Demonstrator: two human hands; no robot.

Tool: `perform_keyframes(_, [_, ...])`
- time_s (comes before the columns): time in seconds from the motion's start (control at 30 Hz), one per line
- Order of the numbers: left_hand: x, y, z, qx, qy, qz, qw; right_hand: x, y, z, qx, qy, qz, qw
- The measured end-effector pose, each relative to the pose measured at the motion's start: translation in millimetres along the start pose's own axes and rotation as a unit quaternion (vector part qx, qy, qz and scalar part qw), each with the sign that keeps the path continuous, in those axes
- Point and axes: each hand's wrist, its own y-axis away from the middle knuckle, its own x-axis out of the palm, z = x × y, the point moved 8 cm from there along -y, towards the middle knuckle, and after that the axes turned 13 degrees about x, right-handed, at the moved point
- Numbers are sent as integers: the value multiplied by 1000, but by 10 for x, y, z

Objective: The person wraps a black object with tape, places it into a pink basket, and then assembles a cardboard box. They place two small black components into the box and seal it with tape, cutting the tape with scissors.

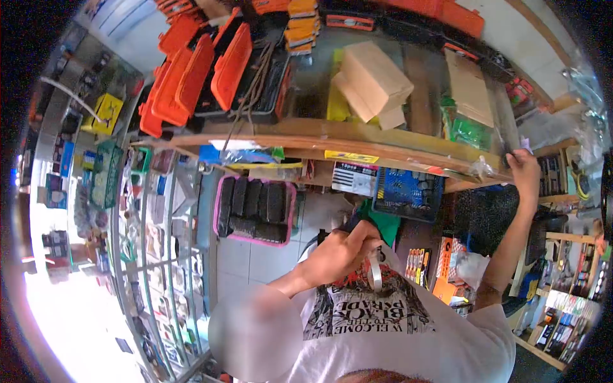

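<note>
- While the left grip (345,252) was curled closed in front of the chest, a pale, shiny, ring-shaped band (377,279) hung at its fingertips, apparently pinched there, before a white T-shirt (460,341) with black lettering.
- The right grip (526,171) was stretched well away from the left, its fingers bent and touching the right end of a glass-topped table (306,129) with a wooden edge; I cannot tell whether they pinched anything or how far they were parted.
- Near those fingers, a crumpled scrap of clear plastic (482,167) was at the table's front edge.
- On the glass, a plain brown cardboard box (377,80) lay tilted, and to its right a flat brown cardboard piece (468,89) partly covered a green, plastic-wrapped packet (469,133).
- Toward the table's left end, several bright orange plastic cases (195,80) stood with their lids up.
- Below the table's front edge sat a blue plastic crate (407,198) and, farther left, a pink-rimmed basket (218,191) with dark blocks inside.
</note>
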Motion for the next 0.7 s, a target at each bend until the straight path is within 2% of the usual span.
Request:
perform_keyframes(0.07, [-11, 33, -10, 0, 11, -29, 1000, 93, -117, -175, 42, -10, 56, 998])
perform_keyframes(0.13, [-34, 32, -66, 22, 18, -61, 998, 103, -128, -133, 20, 22, 95, 995])
perform_keyframes(0.17, [-39, 41, -73, 7, 30, -73, 997, 131, -144, -156, 21, 17, 103, 994])
perform_keyframes(0.37, [164, 173, 9, -90, 107, -42, 989, 259, -342, -388, 30, -31, 147, 988])
perform_keyframes(0.47, [199, 189, -90, -62, 73, -36, 995, 322, -420, -497, 38, -18, 150, 988])
perform_keyframes(0.5, [222, 203, -125, -37, 69, -46, 996, 301, -398, -445, 14, -50, 134, 990])
perform_keyframes(0.57, [292, 220, -204, 15, 62, -67, 996, 201, -292, -533, 53, -59, 109, 991])
perform_keyframes(0.6, [355, 251, -228, 13, 60, -60, 996, 129, -206, -540, 73, -64, 96, 991])
perform_keyframes(0.67, [480, 325, -288, 11, 51, -46, 998, 16, -144, -905, 21, -62, 33, 997])
perform_keyframes(0.7, [573, 383, -288, -11, 71, -23, 997, -230, 164, -687, 35, -92, -1, 995])
